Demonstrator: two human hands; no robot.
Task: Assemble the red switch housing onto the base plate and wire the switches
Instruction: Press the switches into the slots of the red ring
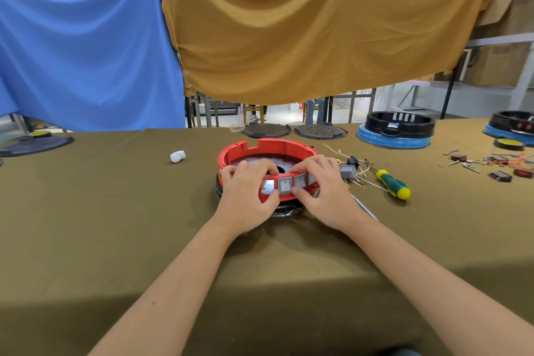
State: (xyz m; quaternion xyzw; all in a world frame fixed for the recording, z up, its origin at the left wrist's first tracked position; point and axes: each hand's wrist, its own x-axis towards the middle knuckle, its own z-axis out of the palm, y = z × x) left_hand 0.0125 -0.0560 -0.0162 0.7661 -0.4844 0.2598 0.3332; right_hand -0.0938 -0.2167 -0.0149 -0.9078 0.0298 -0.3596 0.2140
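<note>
The red ring-shaped switch housing (277,147) sits on a black base plate (284,210) in the middle of the table. Several grey rocker switches (285,184) line its near wall. My left hand (248,196) grips the housing's near-left wall, fingers curled over the rim and thumb on the outside. On the near-right wall my right hand (323,191) holds the same way, fingers over the rim, thumb under the switches. A loose grey switch (348,171) and thin wires (359,179) lie just right of the housing.
A green-and-yellow screwdriver (393,184) lies to the right, more switches and wires (497,167) further right. Two dark round plates (294,130) and black-and-blue assemblies (396,130) stand at the back. A white crumpled wad (177,156) lies left. Blue and tan cloths hang behind.
</note>
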